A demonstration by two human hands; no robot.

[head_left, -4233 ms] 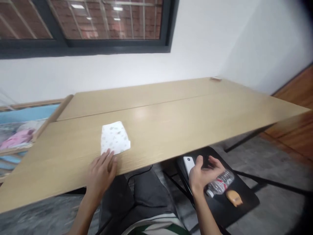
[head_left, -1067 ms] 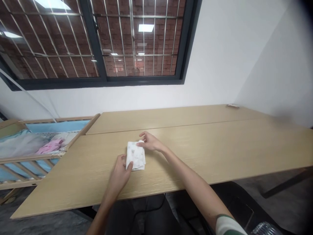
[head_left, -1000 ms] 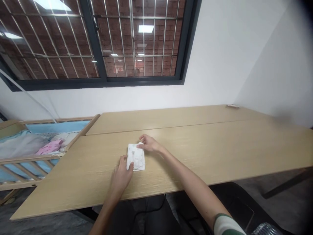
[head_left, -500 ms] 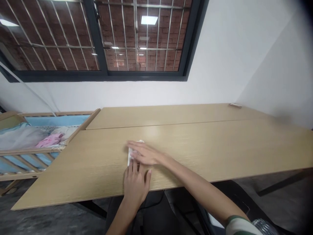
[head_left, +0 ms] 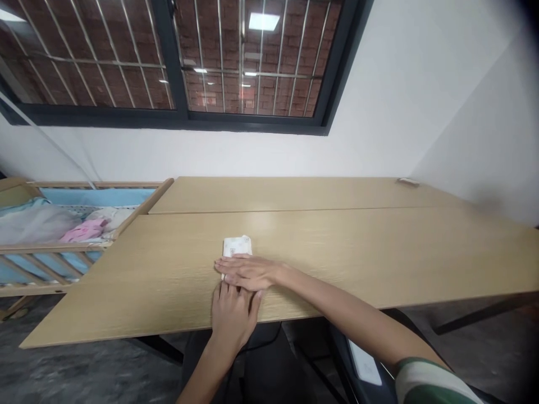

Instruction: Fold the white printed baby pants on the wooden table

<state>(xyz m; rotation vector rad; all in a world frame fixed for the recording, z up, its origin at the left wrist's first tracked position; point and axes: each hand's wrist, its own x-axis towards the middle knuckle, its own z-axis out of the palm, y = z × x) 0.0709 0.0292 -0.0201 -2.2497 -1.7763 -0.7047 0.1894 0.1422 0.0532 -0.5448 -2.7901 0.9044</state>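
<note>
A small flat white packet with faint printing point(head_left: 237, 246) lies on the wooden table point(head_left: 357, 252), its upper part showing beyond my hands. Across its middle rests my right hand point(head_left: 248, 271), palm down, fingers stretched to the left. Nearer the table's front edge, my left hand point(head_left: 234, 314) lies flat with its fingers pointing away from me. The left fingertips reach the packet's near end, under or against the right hand. What kind of packet it is, I cannot tell.
To the left stands a wooden cot point(head_left: 84, 247) with blue lining and a pink cloth point(head_left: 86, 230) inside. A small flat object point(head_left: 407, 182) lies at the table's back right. Behind are a white wall and a barred window point(head_left: 252, 62). A white phone-like slab point(head_left: 364, 363) is below the table.
My right hand has moved nearer to me along the packet, uncovering its far end. My left hand has stayed nearly in place. The view has tilted slightly downward.
</note>
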